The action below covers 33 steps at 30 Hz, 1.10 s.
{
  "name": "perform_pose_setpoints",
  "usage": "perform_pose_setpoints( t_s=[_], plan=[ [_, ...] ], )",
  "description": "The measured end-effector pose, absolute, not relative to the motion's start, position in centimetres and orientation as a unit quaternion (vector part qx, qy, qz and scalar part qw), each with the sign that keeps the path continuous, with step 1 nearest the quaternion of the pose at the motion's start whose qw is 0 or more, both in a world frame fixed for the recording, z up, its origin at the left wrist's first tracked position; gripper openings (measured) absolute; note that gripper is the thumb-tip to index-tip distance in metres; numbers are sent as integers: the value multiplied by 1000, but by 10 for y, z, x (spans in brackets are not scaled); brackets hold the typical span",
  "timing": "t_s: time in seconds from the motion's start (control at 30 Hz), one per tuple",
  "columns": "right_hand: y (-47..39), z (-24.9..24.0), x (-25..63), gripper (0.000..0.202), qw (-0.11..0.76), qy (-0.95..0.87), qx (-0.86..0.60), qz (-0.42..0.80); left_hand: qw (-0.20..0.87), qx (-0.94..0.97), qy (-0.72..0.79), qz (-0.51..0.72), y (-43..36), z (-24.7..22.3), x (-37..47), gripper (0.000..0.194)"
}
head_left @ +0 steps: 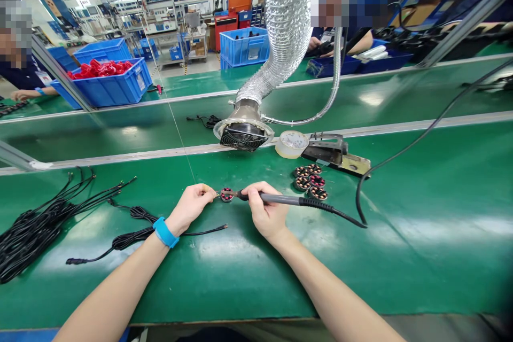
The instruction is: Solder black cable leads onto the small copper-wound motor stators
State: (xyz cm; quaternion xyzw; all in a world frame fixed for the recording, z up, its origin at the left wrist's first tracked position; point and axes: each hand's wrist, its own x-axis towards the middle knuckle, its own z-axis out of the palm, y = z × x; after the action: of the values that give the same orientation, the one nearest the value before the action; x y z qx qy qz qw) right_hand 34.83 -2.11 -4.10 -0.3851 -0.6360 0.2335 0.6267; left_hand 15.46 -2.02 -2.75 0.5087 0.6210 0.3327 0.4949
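My right hand (267, 210) is closed round the grey handle of a soldering iron (282, 199), whose tip points left over a small round coil part (226, 195) on the green bench. At the left side of that part, my left hand (194, 204), with a blue wrist strap, pinches something too small to make out, perhaps a thin wire end. A thin solder strand (183, 144) hangs down from above, just behind my left hand. Several similar coil parts (316, 180) sit grouped to the right, near the iron stand (336, 155).
A fan nozzle (243, 136) on a silver duct hangs beyond my hands, beside a tape roll (292, 144). Black cables (36, 224) lie at the left. The iron's cord loops right. Blue bins (114, 85) and two people are across the bench.
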Motion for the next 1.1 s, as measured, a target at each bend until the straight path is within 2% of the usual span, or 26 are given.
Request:
perform_pose_setpoints(
  t_s=[0.57,1.1],
  plan=[
    [-21,-42,346,26,598,-654,-386,256,485,508,628,335,-21,-26,156,24],
    [-22,-41,347,26,614,-631,-400,256,487,508,625,338,-20,-28,155,26]
  ],
)
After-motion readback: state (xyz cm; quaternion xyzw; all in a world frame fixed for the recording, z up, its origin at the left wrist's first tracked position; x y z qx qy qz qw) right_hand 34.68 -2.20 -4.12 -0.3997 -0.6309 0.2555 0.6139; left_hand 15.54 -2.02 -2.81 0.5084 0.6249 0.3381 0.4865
